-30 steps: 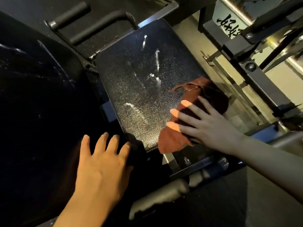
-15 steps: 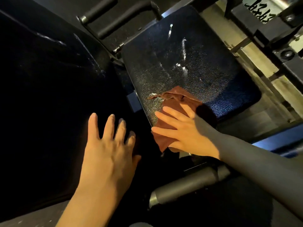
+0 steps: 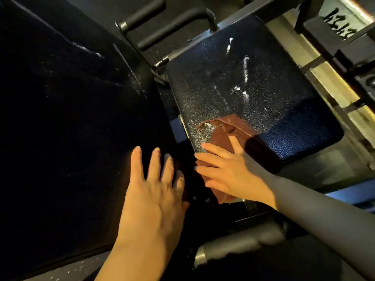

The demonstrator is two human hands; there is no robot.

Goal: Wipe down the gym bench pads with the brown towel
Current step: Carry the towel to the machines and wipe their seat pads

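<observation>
Far left: large black back pad (image 3: 67, 122), very dark, faint pale streaks near its upper part. Left hand (image 3: 156, 191) lies flat on the pad's lower right edge, fingers straight and slightly spread, palm down, holding nothing.

Centre top: two black foam-covered handles (image 3: 174, 27) on the metal frame, just above the gap between the pads.

Centre right: smaller seat pad (image 3: 263, 94), textured black vinyl, with white streaks and smears of liquid across its upper middle and a wet sheen toward the near left edge. Brown towel (image 3: 221, 136) lies crumpled at the seat pad's near left corner, part of it hanging over the edge below the palm. Right hand (image 3: 227, 171) presses down on the towel, fingers extended and fanned apart, pointing left; dark sleeve runs off to the lower right.

Bottom centre: grey padded roller (image 3: 243, 246) with a metal end cap, below the right forearm.

Far right: machine frame (image 3: 334, 43), with black handwritten marks on a pale plate at top.
</observation>
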